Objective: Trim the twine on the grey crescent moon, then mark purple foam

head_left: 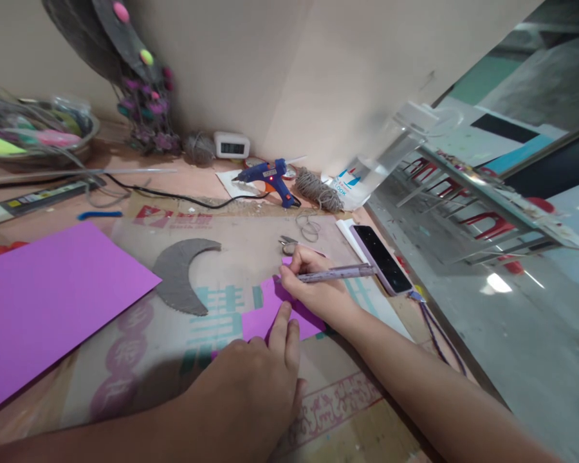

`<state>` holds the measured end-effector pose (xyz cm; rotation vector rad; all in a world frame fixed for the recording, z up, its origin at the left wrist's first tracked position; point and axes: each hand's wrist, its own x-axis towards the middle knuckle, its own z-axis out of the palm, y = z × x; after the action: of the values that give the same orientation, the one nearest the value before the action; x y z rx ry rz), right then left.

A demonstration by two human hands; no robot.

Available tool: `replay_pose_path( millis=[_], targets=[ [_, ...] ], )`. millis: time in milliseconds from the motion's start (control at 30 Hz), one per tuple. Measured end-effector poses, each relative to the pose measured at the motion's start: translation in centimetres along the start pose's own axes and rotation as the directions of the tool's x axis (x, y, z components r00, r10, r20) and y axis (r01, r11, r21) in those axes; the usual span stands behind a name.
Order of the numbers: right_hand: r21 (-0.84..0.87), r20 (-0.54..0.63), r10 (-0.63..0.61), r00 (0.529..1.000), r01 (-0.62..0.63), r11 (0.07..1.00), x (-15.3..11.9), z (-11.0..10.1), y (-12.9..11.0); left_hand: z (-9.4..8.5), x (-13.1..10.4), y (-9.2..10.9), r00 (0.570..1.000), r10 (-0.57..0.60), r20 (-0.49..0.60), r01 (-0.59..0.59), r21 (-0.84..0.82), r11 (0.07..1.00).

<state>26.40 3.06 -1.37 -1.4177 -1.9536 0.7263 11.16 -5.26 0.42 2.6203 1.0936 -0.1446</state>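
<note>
My right hand (318, 283) grips a slim pen (340, 273), its tip down at a small purple piece of paper (263, 318). Fingers stretched out, my left hand (255, 379) presses on that piece from the near side and covers part of it. A grey crescent shape (176, 276) lies to the left on the printed cardboard (139, 251). Farther left is a large purple sheet (62, 302), its right corner by the crescent. Just beyond my right hand are small scissors (288, 246), partly hidden.
At the back are a blue glue gun (270, 177), a grey yarn bundle (318, 190), a white digital clock (231, 146) and a clear pitcher (376, 161). A phone (381, 257) lies at the right edge. A basket (84, 138) and a cutter (43, 200) are at left.
</note>
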Motion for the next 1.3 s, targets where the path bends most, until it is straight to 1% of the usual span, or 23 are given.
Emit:
replay_pose_path(
  millis=[100, 233, 367, 533, 667, 733, 933, 1067, 1200, 1300],
  targets=[
    [-0.03, -0.018, -0.008, 1.0, 0.007, 1.0, 0.0, -0.1, -0.1, 0.2, 0.0, 0.0, 1.0, -0.005, -0.022, 0.005, 0.002, 1.0],
    [-0.07, -0.043, -0.019, 0.999, 0.016, 0.997, 0.0, -0.1, -0.3, 0.3, -0.1, 0.2, 1.0, -0.002, -0.022, 0.002, 0.008, 1.0],
    [-0.085, -0.046, -0.016, 0.999, 0.012, 0.996, 0.0, -0.2, -0.4, 0.3, -0.2, 0.2, 0.998, 0.009, -0.062, -0.007, 0.024, 1.0],
    [-0.077, -0.041, -0.011, 0.999, 0.008, 0.997, 0.0, -0.1, -0.5, 0.8, -0.1, 0.2, 0.995, 0.005, -0.095, -0.002, 0.032, 0.999],
    [-0.116, -0.058, -0.013, 0.998, 0.007, 0.993, 0.0, -0.1, -0.5, 0.8, 0.0, 0.2, 0.995, -0.009, -0.095, 0.011, 0.02, 1.0],
    [-0.129, -0.057, -0.028, 0.998, 0.02, 0.991, 0.0, -0.1, -0.4, 0.7, -0.1, 0.2, 0.993, -0.005, -0.12, 0.007, 0.014, 1.0],
    [-0.108, -0.052, -0.039, 0.998, 0.033, 0.994, 0.0, -0.1, -0.1, 1.2, -0.4, 0.2, 0.983, -0.005, -0.185, 0.006, 0.006, 1.0],
    [-0.102, -0.05, -0.043, 0.998, 0.038, 0.994, 0.0, -0.1, 0.0, 1.0, -0.3, 0.1, 0.985, 0.001, -0.175, -0.002, -0.005, 1.0],
    [-0.09, -0.037, -0.067, 0.997, 0.064, 0.994, -0.1, -0.2, -0.1, 0.8, -0.2, 0.1, 0.981, -0.004, -0.194, 0.005, 0.002, 1.0],
    [-0.074, -0.023, -0.053, 0.998, 0.051, 0.996, -0.2, -0.2, 0.0, 0.8, -0.2, 0.2, 0.982, -0.005, -0.189, 0.005, -0.001, 1.0]
  ],
)
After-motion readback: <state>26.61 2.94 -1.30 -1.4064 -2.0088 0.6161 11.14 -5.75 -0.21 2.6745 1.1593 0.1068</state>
